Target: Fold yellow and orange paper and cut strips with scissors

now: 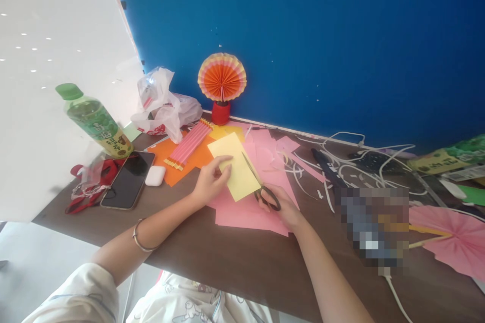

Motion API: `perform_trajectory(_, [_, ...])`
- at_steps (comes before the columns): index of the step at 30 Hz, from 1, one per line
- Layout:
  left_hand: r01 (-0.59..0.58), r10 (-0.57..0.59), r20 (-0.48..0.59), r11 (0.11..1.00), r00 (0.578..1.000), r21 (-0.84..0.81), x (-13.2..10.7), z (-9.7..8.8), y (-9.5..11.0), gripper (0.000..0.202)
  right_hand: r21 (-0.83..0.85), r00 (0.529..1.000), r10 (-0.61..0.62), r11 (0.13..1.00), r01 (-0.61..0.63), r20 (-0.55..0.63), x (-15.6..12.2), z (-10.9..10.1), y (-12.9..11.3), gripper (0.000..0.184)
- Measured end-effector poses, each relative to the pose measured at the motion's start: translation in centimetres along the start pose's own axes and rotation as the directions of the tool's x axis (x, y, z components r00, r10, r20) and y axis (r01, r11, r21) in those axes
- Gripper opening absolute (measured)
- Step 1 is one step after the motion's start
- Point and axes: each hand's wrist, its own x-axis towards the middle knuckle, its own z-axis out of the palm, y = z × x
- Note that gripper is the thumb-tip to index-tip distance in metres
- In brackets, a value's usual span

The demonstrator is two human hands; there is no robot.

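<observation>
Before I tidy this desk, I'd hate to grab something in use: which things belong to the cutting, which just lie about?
In use: yellow paper in the left hand; scissors in the right hand; pink sheets underneath.
Lying about: bottle, phone, earbud case, plastic bag, paper fan, cables.

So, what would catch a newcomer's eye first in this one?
The orange fan stands in a red cup at the back of the table, bright against the blue wall. In the middle, the left hand holds a yellow sheet while the right hand holds scissors at its right edge, over pink paper. A green bottle sits far left.
</observation>
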Motion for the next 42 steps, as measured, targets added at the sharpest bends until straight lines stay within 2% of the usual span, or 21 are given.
perform_trajectory(17, [0.019,-0.019,-0.01,1.0,1.0,0.012,0.02,-0.07,-0.11,0.028,-0.001,0.999,0.035,0.999,-0.035,-0.039,0.01,0.32,-0.5,0.04])
perform_trajectory(30, [0.041,-0.038,0.053,0.998,0.998,-0.056,-0.05,0.25,-0.49,0.026,0.023,1.0,0.012,1.0,-0.012,-0.015,0.07,0.03,-0.23,0.043])
perform_trajectory(42, [0.016,-0.015,0.044,1.0,0.999,-0.022,-0.04,0.14,-0.4,0.025,0.075,0.999,0.035,0.997,-0.034,-0.016,0.13,-0.07,-0.06,0.036])
